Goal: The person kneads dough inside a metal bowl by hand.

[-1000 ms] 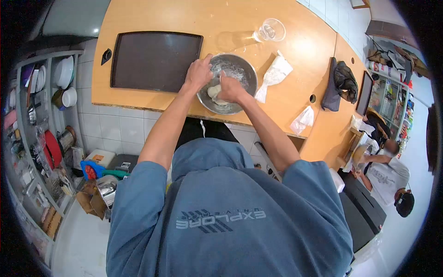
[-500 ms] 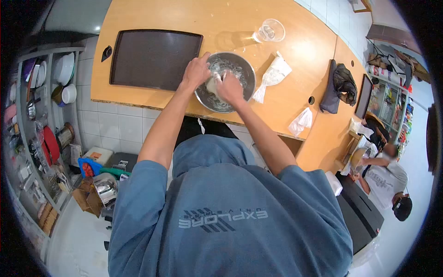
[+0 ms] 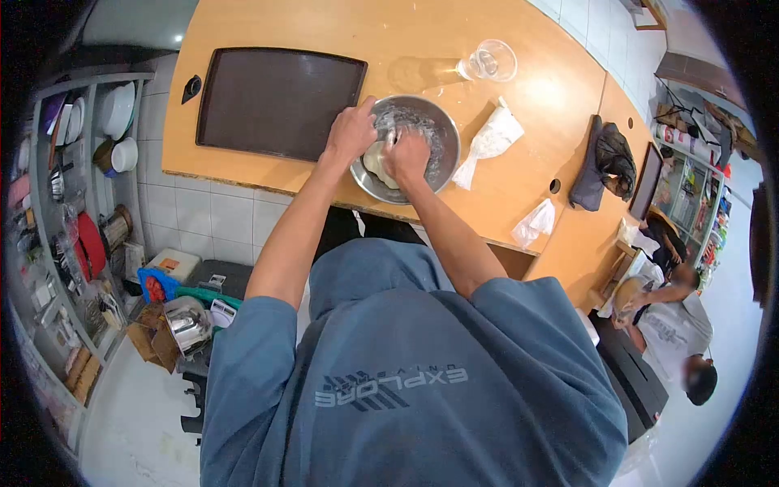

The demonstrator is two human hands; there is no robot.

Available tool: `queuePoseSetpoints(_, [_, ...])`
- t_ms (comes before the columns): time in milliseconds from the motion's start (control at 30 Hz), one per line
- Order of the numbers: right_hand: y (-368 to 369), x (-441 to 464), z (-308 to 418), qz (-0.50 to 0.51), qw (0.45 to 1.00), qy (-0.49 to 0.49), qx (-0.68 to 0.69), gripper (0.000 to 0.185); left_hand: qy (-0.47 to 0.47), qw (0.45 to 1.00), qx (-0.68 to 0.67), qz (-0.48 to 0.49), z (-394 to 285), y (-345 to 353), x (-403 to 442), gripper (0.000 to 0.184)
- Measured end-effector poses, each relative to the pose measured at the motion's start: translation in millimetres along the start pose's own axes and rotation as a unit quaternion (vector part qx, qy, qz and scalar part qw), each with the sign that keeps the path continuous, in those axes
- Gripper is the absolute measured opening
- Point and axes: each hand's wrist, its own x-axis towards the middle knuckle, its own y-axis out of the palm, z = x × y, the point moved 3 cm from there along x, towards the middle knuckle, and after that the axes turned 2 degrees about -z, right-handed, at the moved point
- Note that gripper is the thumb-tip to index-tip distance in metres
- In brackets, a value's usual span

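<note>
The left hand [image 3: 350, 131] is bent over the left rim of the steel bowl [image 3: 444, 168] and appears to hold it. The right hand [image 3: 410, 154] is down inside the bowl, against the dough [image 3: 376, 162]; its fingers are partly hidden, so whether they grip or only press cannot be told. The dough is a pale lump in the near left part of the bowl, with white smears on the wall around it.

Over the last second the right hand has shifted only slightly and the lump's outline has altered, while the left hand keeps to the rim; the working of the dough seems to be carrying on, with the bowl steadied.

The bowl sits at the near edge of the bench [image 3: 406, 36]. Left of it, toward the bench's left edge, lies a dark tray [image 3: 280, 101]. Just right is a white bag [image 3: 493, 136], and beyond it, farther from the near edge, a clear glass [image 3: 497, 62]. A smaller bag [image 3: 535, 223] lies by the near edge, farther right.
</note>
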Motion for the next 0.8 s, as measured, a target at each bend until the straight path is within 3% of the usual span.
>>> queuePoseSetpoints(67, [6.6, 4.8, -3.0, -0.028, 0.999, -0.025, -0.019, 0.039, 0.005, 1.0, -0.009, -0.003, 1.9, 1.7, 0.3, 0.021])
queuePoseSetpoints(267, [-9.9, 16.1, 8.2, 0.037, 0.997, 0.034, -0.056, 0.033, 0.001, 1.0, -0.011, -0.006, 1.5, 2.7, -0.6, 0.02])
queuePoseSetpoints(367, [-10.2, 13.8, 6.8, -0.025, 0.999, 0.008, -0.022, 0.032, -0.007, 1.0, 0.002, -0.017, -0.3, 2.6, -0.3, 0.02])
queuePoseSetpoints(567, [5.5, 16.7, -13.0, 0.077, 0.985, -0.086, 0.129, 0.032, -0.003, 1.0, 0.011, 0.01, 3.2, 6.2, 4.9, 0.027])
queuePoseSetpoints(667, [-10.8, 10.2, -11.7, 0.055, 0.976, -0.185, 0.103, 0.051, 0.002, 1.0, 0.018, 0.008, 3.0, 1.9, 7.4, 0.024])
queuePoseSetpoints(800, [-18.6, 7.9, -8.2, 0.235, 0.954, -0.148, 0.115, 0.08, 0.033, 0.999, 0.032, 0.001, 2.9, 1.9, 8.7, 0.024])
